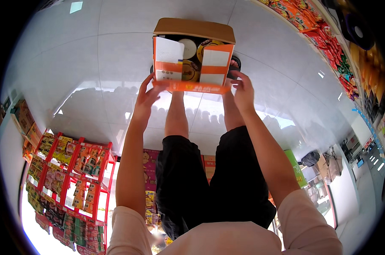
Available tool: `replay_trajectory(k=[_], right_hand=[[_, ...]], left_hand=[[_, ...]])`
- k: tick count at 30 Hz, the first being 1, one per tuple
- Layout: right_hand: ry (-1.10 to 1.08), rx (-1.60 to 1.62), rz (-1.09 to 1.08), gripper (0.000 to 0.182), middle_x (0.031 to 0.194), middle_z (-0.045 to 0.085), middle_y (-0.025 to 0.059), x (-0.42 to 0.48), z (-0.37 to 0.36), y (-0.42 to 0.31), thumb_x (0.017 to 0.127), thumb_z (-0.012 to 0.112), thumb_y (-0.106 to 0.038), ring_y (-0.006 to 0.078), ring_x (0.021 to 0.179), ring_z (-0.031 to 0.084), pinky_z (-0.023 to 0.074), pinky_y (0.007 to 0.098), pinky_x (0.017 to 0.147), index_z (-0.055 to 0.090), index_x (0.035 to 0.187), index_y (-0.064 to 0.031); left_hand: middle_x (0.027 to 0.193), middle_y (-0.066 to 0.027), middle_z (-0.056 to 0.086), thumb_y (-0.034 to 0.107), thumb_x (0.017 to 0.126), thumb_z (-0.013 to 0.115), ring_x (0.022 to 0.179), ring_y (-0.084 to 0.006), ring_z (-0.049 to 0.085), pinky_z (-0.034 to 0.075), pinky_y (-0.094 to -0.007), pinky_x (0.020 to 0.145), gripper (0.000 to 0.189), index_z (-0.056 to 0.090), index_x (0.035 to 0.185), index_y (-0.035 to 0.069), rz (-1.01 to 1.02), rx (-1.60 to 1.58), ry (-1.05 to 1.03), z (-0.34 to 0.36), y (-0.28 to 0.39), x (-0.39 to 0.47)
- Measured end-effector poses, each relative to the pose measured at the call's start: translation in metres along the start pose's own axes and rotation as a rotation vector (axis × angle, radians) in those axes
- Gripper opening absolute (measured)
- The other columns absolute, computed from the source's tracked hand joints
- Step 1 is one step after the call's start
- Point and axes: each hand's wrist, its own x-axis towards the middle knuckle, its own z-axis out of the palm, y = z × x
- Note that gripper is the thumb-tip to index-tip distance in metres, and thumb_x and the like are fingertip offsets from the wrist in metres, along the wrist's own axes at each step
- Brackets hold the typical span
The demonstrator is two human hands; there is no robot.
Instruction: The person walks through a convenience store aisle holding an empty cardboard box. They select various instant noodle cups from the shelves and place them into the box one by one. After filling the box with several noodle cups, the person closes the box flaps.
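Note:
An open cardboard box (194, 27) with orange and white printed flaps stands on the floor in front of me, between my feet. Inside it are several round tubs, among them one with a white lid (188, 48) and one with a yellow and brown lid (190, 70). The orange front flap (195, 87) is folded out towards me and bears writing. At its left end is my left hand (146, 99), fingers apart and partly blurred. My right hand (244, 91) has its fingers bent by the flap's right end; whether they grip it is unclear.
A red rack (72, 178) with hanging snack packets stands at lower left. Shelves of red and orange packets (323, 41) curve along the upper right. Glossy grey floor tiles (122, 57) surround the box. A green box (295, 167) is at right, beside my right arm.

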Motion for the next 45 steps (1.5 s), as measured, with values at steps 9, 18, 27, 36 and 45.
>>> replay_trajectory(k=[9,18,27,36,45], right_hand=[[0.042,0.177,0.205,0.052,0.139,0.062,0.0069,0.057,0.003,-0.064,0.105,0.05,-0.041,0.019,0.115,0.06,0.0424,0.0346,0.103,0.054,0.143,-0.0064],[-0.01,0.585,0.069,0.042,0.102,0.073,0.0079,0.115,0.019,-0.129,0.108,0.043,-0.035,0.017,0.098,0.064,0.045,0.0325,0.1,0.067,0.127,-0.0074],[-0.094,0.091,-0.021,0.067,0.141,0.057,0.012,0.037,0.035,0.0,0.099,0.066,-0.028,0.0228,0.131,0.055,0.0453,0.0324,0.106,0.037,0.155,-0.0061],[0.08,-0.112,-0.102,0.06,0.149,0.049,0.0107,0.032,0.065,0.018,0.106,0.055,-0.028,0.0185,0.137,0.044,0.0277,0.0296,0.116,0.033,0.158,-0.0063],[0.147,-0.201,-0.137,0.059,0.147,0.045,0.0163,0.039,0.069,0.038,0.105,0.053,-0.026,0.028,0.141,0.033,0.016,0.0408,0.12,0.034,0.159,-0.0111]], left_hand=[[0.149,-0.0118,0.047,0.007,0.084,0.078,0.132,-0.0284,0.054,0.049,-0.0402,0.106,0.087,0.03,0.157,0.012,0.258,0.646,0.325,0.032,-0.025,0.076],[0.143,-0.0143,0.058,0.011,0.093,0.068,0.128,-0.0258,0.059,0.05,-0.0362,0.104,0.081,0.023,0.161,0.009,0.084,0.459,0.163,0.018,-0.027,0.077],[0.143,-0.0109,0.056,0.008,0.092,0.073,0.133,-0.0202,0.054,0.046,-0.035,0.108,0.08,0.03,0.159,0.008,0.099,0.457,0.075,0.018,-0.011,0.077],[0.139,-0.0101,0.061,0.027,0.101,0.063,0.125,-0.0187,0.06,0.049,-0.0324,0.1,0.061,0.041,0.154,0.009,0.114,0.164,0.311,0.049,-0.004,0.086],[0.125,-0.0078,0.071,0.018,0.099,0.066,0.109,-0.016,0.068,0.052,-0.0304,0.095,0.041,0.062,0.138,0.004,0.121,0.151,0.554,0.059,-0.023,0.069]])
